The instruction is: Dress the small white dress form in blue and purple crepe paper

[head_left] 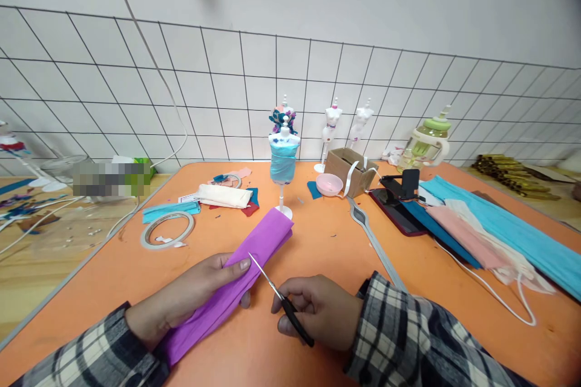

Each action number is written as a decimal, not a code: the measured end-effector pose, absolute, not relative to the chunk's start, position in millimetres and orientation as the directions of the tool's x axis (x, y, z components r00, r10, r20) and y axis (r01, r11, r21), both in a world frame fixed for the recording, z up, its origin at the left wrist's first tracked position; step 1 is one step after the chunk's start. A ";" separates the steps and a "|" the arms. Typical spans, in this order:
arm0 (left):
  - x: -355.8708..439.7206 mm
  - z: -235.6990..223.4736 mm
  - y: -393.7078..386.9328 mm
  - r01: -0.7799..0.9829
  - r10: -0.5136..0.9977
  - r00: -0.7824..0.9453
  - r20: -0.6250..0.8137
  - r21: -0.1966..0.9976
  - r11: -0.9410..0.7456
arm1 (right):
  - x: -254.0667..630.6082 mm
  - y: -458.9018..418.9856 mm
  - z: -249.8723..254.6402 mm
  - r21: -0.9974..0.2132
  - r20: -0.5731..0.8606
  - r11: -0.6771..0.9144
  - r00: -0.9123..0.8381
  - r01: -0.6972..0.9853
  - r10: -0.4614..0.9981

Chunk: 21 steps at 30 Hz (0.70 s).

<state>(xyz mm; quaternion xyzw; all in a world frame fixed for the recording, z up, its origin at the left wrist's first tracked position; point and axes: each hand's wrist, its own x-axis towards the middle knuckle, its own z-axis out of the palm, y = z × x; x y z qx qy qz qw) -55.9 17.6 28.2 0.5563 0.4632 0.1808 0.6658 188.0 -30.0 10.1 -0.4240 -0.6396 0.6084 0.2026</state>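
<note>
White tiled wall (pixel 218 91): fills the upper half of the frame, plain and pale above the dark-lined grid. Orange table (pixel 318 248): spans the lower half. Light-blue folded material (pixel 521 236): far right, lying slantwise, with pink and white pieces alongside.

Purple folded sheet (pixel 267 233): lower centre, held at a slant, upper end overlapping part of a white stand base in this view; contact there cannot be told.

Left hand (pixel 206 284): lower left of centre, closed on the sheet, thumb flat on top, fingers wrapped beneath. Right hand (pixel 322 308): lower centre-right, fingers curled around the scissors' black handle; exact finger placement in the loops partly hidden.

Green-lidded jug (pixel 417 154): right, near the wall. Dress form (pixel 284 163): centre, upright, torso wrapped in turquoise; 1 flower-covered form directly behind, 2 white ones to the right. Cardboard box (pixel 347 172): right of centre, open-topped, white straps over its side.

Tape ring (pixel 167 245): left of centre, flat on the table. Scissors (pixel 290 311): lower centre, tip over the purple surface, just beside the left thumb; only 1 blade clearly discernible. Pink bowl (pixel 330 184): just left of the box.
</note>
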 end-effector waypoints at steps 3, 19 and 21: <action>-54.6 29.0 16.4 0.278 0.740 0.543 -0.397 0.917 0.287 | 187.1 -29.9 12.1 -0.948 -0.286 -0.144 -0.555 0.285 0.782; -53.1 27.4 16.7 0.302 0.725 0.571 -0.384 0.920 0.250 | 187.5 -28.4 7.4 -0.938 -0.282 -0.104 -0.554 0.331 0.783; -52.9 27.9 16.4 0.310 0.727 0.565 -0.390 0.917 0.251 | 187.7 -29.2 8.4 -0.936 -0.280 -0.095 -0.552 0.338 0.786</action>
